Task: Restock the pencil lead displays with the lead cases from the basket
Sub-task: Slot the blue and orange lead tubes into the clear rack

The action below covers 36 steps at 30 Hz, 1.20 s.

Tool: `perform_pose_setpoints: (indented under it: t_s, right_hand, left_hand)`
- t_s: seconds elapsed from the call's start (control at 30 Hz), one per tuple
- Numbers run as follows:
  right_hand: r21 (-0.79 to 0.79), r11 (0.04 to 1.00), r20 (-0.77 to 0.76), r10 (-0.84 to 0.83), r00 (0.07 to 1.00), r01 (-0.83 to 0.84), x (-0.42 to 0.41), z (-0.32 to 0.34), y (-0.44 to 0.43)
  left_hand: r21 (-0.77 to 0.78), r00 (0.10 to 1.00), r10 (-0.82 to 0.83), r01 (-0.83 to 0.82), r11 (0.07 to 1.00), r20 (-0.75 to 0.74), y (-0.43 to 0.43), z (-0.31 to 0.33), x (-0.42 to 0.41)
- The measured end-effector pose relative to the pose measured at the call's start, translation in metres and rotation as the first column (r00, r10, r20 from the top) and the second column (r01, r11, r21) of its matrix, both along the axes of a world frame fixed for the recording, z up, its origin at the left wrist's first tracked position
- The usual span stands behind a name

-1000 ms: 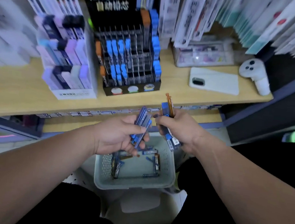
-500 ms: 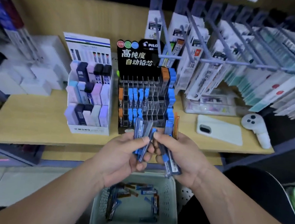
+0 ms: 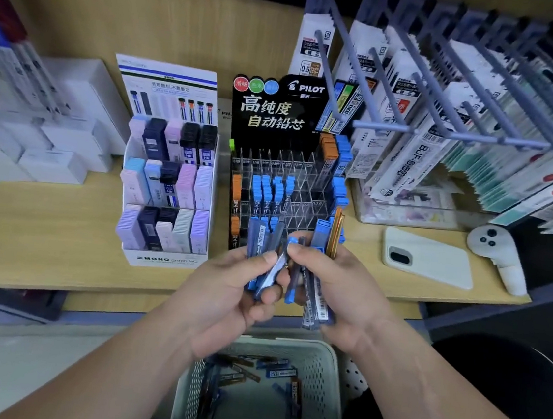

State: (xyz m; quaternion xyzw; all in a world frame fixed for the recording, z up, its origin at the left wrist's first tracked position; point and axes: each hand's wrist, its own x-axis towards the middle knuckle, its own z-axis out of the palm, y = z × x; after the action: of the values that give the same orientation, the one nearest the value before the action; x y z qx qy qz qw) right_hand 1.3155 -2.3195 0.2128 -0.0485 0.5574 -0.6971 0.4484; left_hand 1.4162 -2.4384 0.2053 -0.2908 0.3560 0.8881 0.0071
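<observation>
So the wooden shelf (image 3: 40, 244) took up most of the middle of the frame, with the hanging refill packs (image 3: 484, 129) filling the upper right. Dead centre stood the black Pilot display (image 3: 282, 175), its clear slots holding blue-capped cases in the middle rows and orange ones at the left edge and upper right, with plenty of slots empty. Just left of it sat the Mono display (image 3: 166, 193), which looked pretty full. At the bottom centre was the basket (image 3: 327, 387), with a few lead cases (image 3: 279, 371) lying loose in it.

My left hand (image 3: 223, 299) was clamped on a small fan of blue cases (image 3: 257, 241), and my right hand (image 3: 342, 285) gripped its own bunch, including an orange case (image 3: 335, 231) sticking up. Right thumb and forefinger were pinching one case out of the left bundle, right in front of the display's bottom row.

My take: pull one case at a time, read the grade label, match cap colour to the slot, drop it in cap-up. Squeeze the rest firmly so nothing slips back into the basket.
</observation>
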Motion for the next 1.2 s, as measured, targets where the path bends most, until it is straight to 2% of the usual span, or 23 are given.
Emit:
perform_pose_setpoints:
  t_s: [0.2, 0.4, 0.67, 0.87, 1.0, 1.1, 1.2]
  right_hand:
    - [-0.04, 0.999, -0.002, 0.018, 1.0, -0.018, -0.004, -0.002, -0.002]
    - [-0.016, 1.0, -0.031, -0.019, 0.999, 0.018, -0.004, -0.001, 0.001]
    - [0.008, 0.993, 0.096, -0.116, 0.989, 0.115, -0.009, 0.003, -0.003]
    - [0.084, 0.991, 0.085, -0.11, 0.99, 0.102, -0.01, -0.002, -0.009]
    - [0.082, 0.996, 0.019, -0.047, 0.999, 0.046, -0.009, -0.001, -0.007]
    - [0.172, 0.984, -0.106, -0.017, 0.994, 0.035, -0.011, -0.002, -0.009]
    - [0.242, 0.969, -0.214, -0.001, 0.977, 0.054, -0.015, -0.001, -0.009]
  left_hand:
    - [0.005, 0.999, 0.021, -0.021, 1.0, -0.028, 0.002, -0.001, -0.002]
    - [-0.159, 0.999, 0.009, -0.015, 0.987, -0.04, 0.006, -0.007, -0.005]
    - [-0.179, 0.996, 0.079, -0.087, 0.98, -0.05, 0.007, -0.007, -0.007]
    - [-0.255, 0.987, 0.153, -0.158, 0.954, -0.039, 0.008, -0.007, -0.007]
    - [-0.36, 0.975, 0.213, -0.224, 0.906, -0.071, 0.002, -0.007, -0.008]
    - [-0.498, 0.979, 0.194, -0.203, 0.843, -0.07, 0.005, -0.009, -0.008]
    - [-0.569, 0.983, 0.174, -0.176, 0.803, -0.059, 0.007, -0.009, -0.008]
